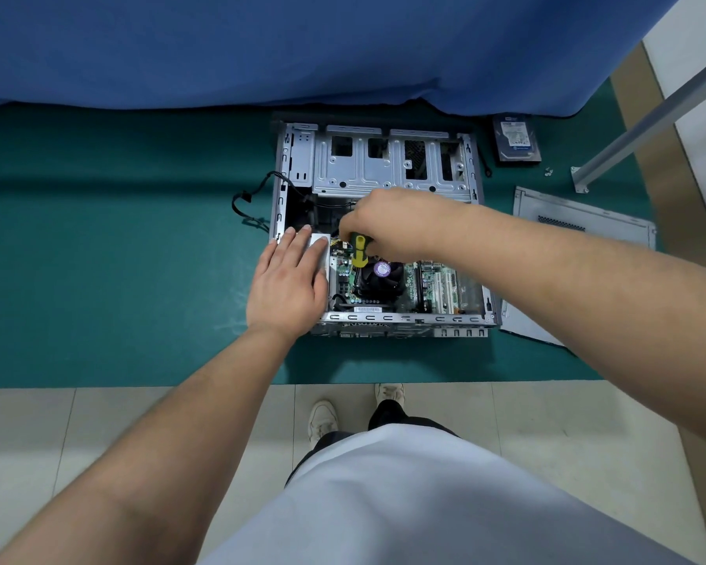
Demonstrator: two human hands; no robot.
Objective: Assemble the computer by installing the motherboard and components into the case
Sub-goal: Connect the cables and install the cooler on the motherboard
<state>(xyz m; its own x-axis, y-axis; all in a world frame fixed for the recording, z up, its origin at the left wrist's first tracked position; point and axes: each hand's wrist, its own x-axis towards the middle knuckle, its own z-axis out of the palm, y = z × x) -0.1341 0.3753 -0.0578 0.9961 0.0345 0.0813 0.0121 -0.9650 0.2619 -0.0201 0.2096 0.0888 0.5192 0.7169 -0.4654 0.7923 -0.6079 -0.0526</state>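
open case, work in progress

computer case lying open at frame centre on green mat, motherboard seated inside at lower right. left hand flat, fingers straight, pressing a grey block at the case's left edge. right hand curled round a yellow-handled screwdriver above the cooler fan. hard drive upper right, side panel right.

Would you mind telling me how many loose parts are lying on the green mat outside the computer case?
3 kinds: a hard drive beyond the case's far right corner, a side panel to its right, and small screws between the two. More may lie hidden under the arms.
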